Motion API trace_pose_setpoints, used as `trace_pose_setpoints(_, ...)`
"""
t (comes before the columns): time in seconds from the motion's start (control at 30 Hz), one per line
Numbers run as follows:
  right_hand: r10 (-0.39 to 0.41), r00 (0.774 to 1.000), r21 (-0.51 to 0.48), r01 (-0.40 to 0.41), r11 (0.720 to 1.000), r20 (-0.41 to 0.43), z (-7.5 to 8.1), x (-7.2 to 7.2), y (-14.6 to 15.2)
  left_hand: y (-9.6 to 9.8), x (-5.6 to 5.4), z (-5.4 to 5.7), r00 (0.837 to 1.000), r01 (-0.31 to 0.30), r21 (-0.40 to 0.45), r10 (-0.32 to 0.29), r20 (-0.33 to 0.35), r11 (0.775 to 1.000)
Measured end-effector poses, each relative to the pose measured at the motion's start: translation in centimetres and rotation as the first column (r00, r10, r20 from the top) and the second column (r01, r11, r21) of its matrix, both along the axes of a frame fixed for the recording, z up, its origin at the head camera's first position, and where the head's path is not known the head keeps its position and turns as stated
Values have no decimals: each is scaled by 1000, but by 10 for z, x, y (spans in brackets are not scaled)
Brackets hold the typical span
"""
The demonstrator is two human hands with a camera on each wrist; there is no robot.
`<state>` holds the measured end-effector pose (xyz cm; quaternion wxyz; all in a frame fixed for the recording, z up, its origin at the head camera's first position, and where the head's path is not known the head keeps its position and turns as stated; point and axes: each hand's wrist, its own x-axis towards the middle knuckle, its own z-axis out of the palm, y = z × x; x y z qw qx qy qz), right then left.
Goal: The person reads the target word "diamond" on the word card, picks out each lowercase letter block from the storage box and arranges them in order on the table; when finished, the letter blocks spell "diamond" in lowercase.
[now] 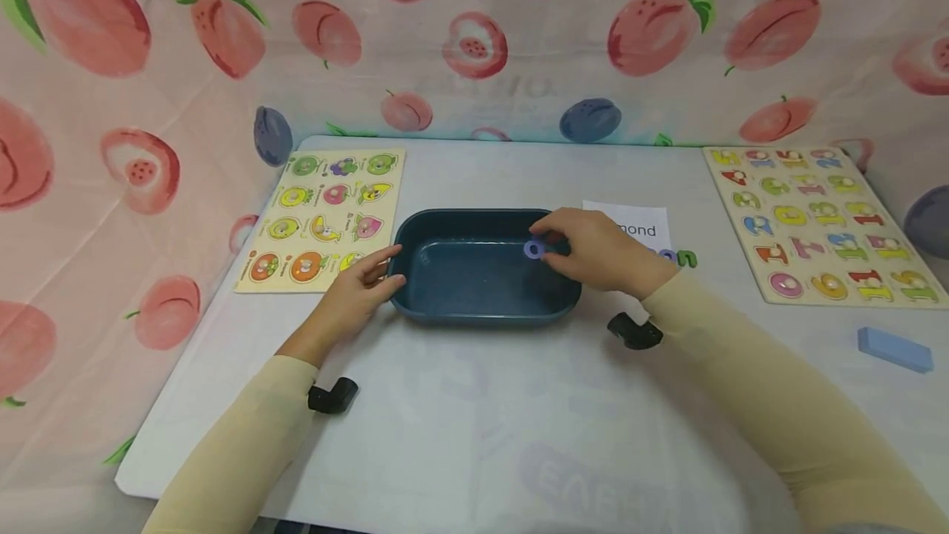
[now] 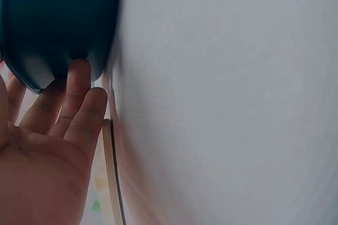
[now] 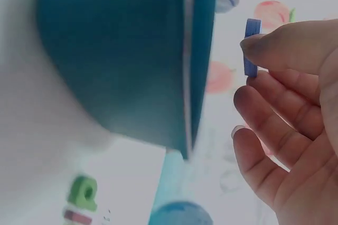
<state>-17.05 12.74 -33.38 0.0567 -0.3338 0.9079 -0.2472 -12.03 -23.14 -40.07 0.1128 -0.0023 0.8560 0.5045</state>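
Note:
My right hand (image 1: 604, 250) pinches a small purple ring-shaped letter (image 1: 534, 250), like an "o", between thumb and fingertips over the right end of a dark teal plastic tub (image 1: 485, 320). In the right wrist view the letter (image 3: 252, 48) appears edge-on, above the tub's rim. My left hand (image 1: 356, 295) holds the tub's left end, thumb and index finger at the rim. The left wrist view shows its other fingers (image 2: 79, 85) against the outer wall. Behind my right hand lie a white card (image 1: 630, 221), its visible letters ending "mond", and a green letter (image 1: 687, 259), partly beside another purple one (image 1: 669, 256).
A fruit puzzle board (image 1: 326, 196) lies at the back left of the white table (image 1: 445, 435). On the right is a number puzzle board (image 1: 823, 225), with a light blue block (image 1: 895, 349) in front of it. A fruit-patterned cloth (image 1: 519, 39) hangs behind.

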Motion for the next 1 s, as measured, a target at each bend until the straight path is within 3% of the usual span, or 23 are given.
trace_pose_setpoints(0.4,-161,987,65,162,985,-16,15,-2,41,0,0,1,1000,-1,-3,1,9,1000)
trace_pose_setpoints(1.0,-329,943,152,320,935,38,6,-1,113,1,1,0,1000,8,-1,-8,2,1000)
